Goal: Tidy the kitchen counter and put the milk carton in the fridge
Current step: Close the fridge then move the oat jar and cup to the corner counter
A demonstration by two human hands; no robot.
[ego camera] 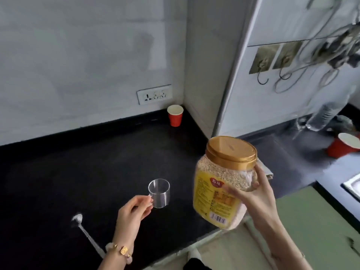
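Two grips: left grip (132, 213) pinches mug (159, 192), right grip (259, 199) holds jar (220, 184) above counter (78, 172) edge.

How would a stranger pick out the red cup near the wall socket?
Start at the black counter and follow it to its far corner, under the white wall socket. The red paper cup stands upright there alone; the other red cup sits far right beside a clear bottle.

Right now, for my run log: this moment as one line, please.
left hand: pinches glass cup on counter | right hand: holds tilted lidded jar | red cup: at back corner
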